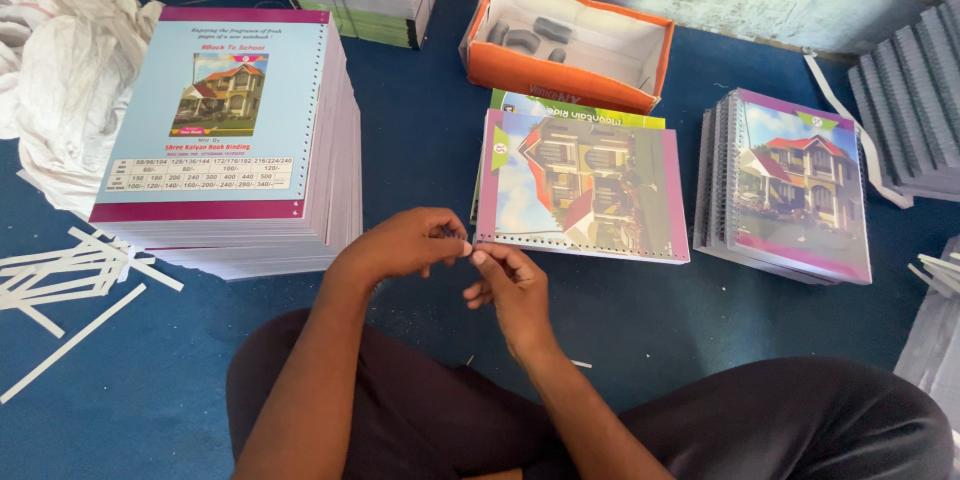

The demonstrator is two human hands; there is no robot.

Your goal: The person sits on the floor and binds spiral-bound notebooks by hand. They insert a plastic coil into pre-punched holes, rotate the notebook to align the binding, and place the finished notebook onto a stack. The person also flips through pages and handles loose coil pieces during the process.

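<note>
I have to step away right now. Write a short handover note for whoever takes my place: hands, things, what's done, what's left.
Left hand and right hand meet fingertip to fingertip, pinching something too small to identify.
Just beyond them lies an unbound notebook, punched edge toward the hands, no wire in it yet.
Done: spiral-bound pile at right.
Left: tall punched stack at left, unbound.
Orange box sits behind, on the blue floor.

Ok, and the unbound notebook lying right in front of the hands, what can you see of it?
The unbound notebook lies flat on the blue floor, just beyond the person's fingertips. Its glossy cover shows a house picture, turned sideways, with purple bands along the side edges. A row of small punched holes runs along the near edge, with no spiral wire through them. It rests partly on a green-covered book behind it. Neither hand touches it.
</note>
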